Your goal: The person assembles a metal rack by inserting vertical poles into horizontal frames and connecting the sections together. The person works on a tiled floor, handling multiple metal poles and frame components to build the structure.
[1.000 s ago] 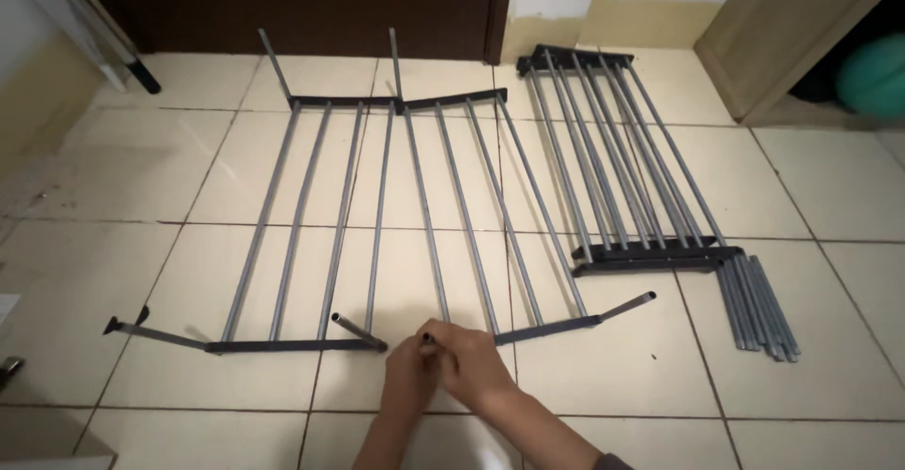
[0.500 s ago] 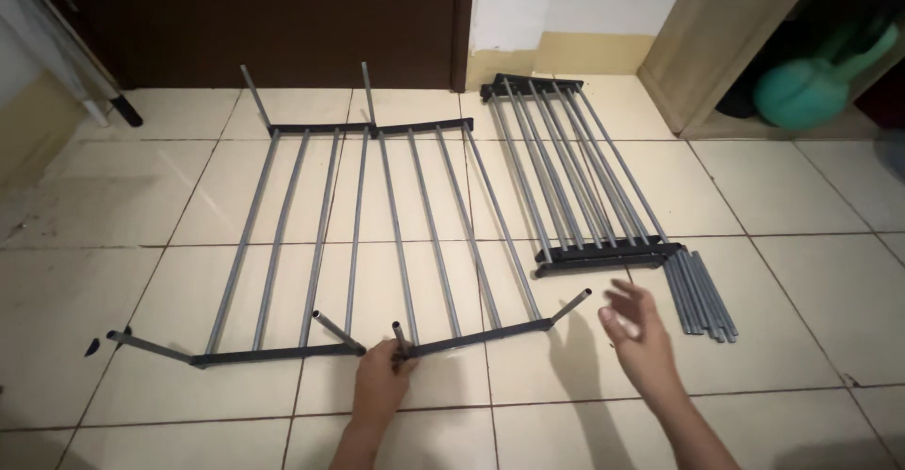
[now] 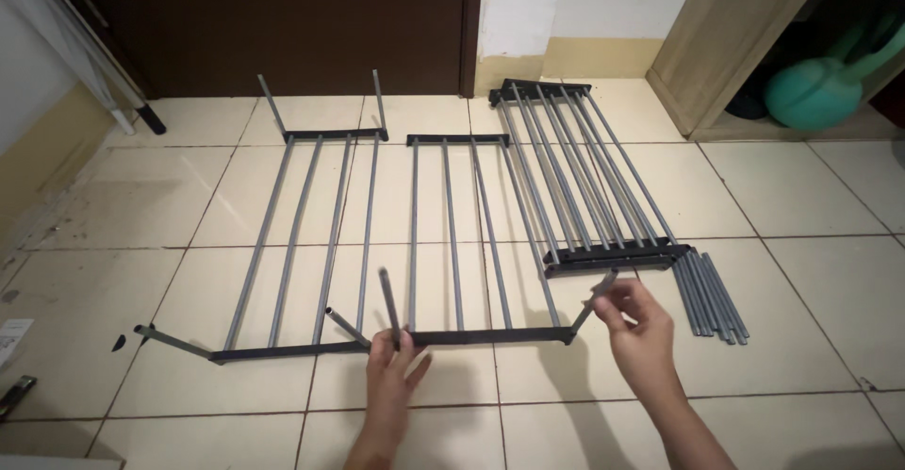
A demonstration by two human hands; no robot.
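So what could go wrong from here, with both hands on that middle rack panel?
The left hand grips the near bar of the middle rack panel while the right hand pinches its angled end rod; uneven pulling could twist the thin bars. The panel's right edge lies close to the stacked panels, so it may snag them. Loose rods beside the right hand could roll if knocked.

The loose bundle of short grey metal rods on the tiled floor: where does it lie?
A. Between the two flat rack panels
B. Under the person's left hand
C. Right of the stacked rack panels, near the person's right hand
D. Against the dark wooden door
C: the loose bundle of short grey metal rods lies on the tiles just right of the stacked rack panels, close to the right hand.
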